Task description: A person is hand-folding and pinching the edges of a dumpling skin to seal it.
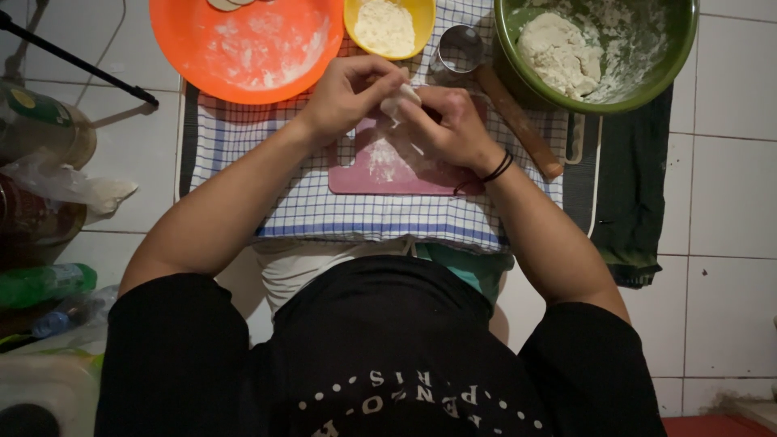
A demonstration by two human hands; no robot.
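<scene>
Both hands meet over the pink cutting board (405,174), working one small piece of white dough (400,101). The left hand (348,93) has its grip pressed together on the dough, thumb and fingertips pinching its upper edge. The right hand (453,125) pinches the same piece from the other side, fingers curled in close, a dark band on its wrist. The dough sits right between the two grips, held up just above the board.

Just beyond the left grip lies a wide orange plate (251,48), dusted with flour, with pale flat rounds at its far rim. Directly beyond both grips stands a small yellow bowl (388,28) filled with white flour. Beside it, just beyond the right grip, a round metal cutter (460,48) rests on the blue checked cloth (324,214). Farther out past the right grip sits a green bowl (599,48) holding a lump of dough against floury walls. A wooden rolling pin (518,121) lies slanted between that bowl and the right grip. Under the board, the cloth covers the tiled floor (728,194).
</scene>
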